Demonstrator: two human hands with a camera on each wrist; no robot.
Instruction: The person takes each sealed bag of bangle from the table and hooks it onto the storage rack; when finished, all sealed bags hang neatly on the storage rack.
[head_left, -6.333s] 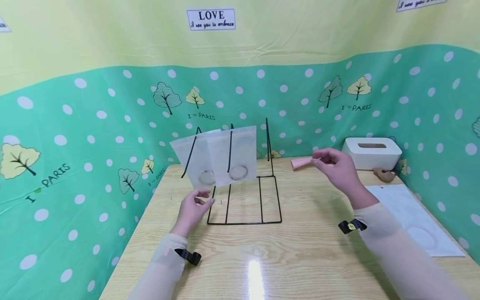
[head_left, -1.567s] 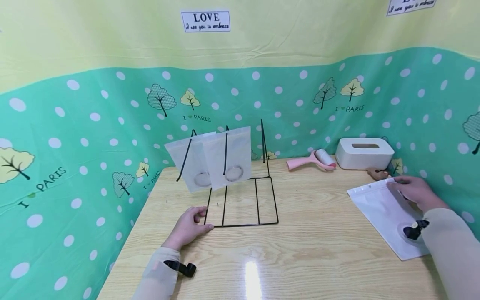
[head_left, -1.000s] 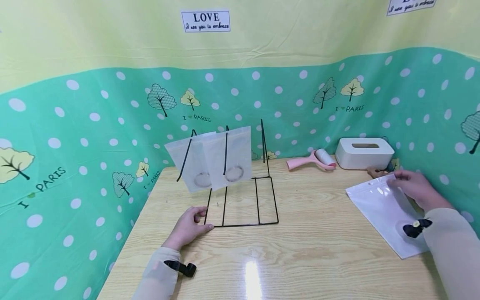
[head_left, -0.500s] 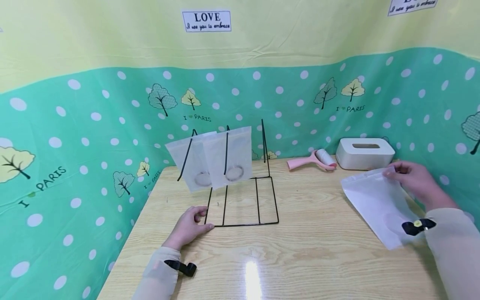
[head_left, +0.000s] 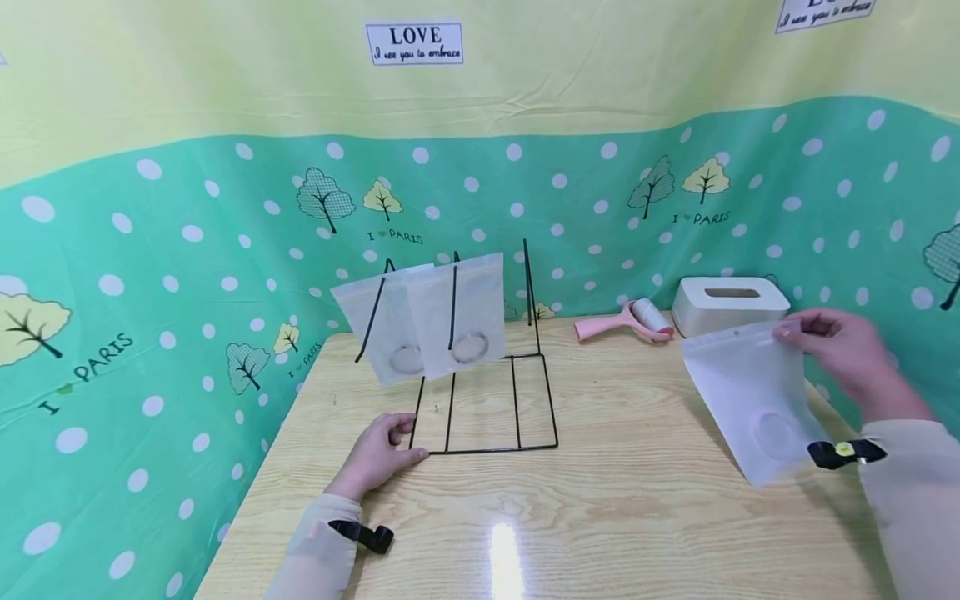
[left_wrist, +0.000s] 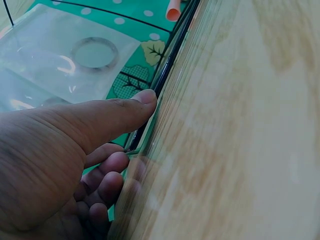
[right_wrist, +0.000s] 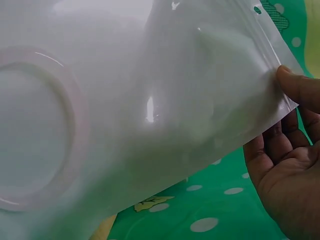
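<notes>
My right hand (head_left: pixel 847 358) pinches the top corner of a whitish zip bag (head_left: pixel 738 367) and holds it raised over the right side of the table. A pale pinkish ring (right_wrist: pixel 75 115) shows through the bag in the right wrist view. At the front left corner of a black wire rack (head_left: pixel 487 451), my left hand (head_left: pixel 375 454) grips the wire. Its thumb (left_wrist: pixel 135 107) lies on the front wire, with the other fingers curled below. Two similar zip bags hang on the rack's prongs: a left bag (head_left: pixel 378 321) and a right bag (head_left: pixel 480 300), each with a ring inside.
Behind the right hand stands a white tissue box (head_left: pixel 731 308). A pink lint roller (head_left: pixel 626 321) lies left of it near the back edge. The wooden table (head_left: pixel 600 508) meets a green dotted curtain (head_left: pixel 247 217) at the back and sides.
My right hand has gone from near the lint roller to the zip bag that lay at the right, then lifted it by its corner. My left hand has taken hold of the rack's front corner.
</notes>
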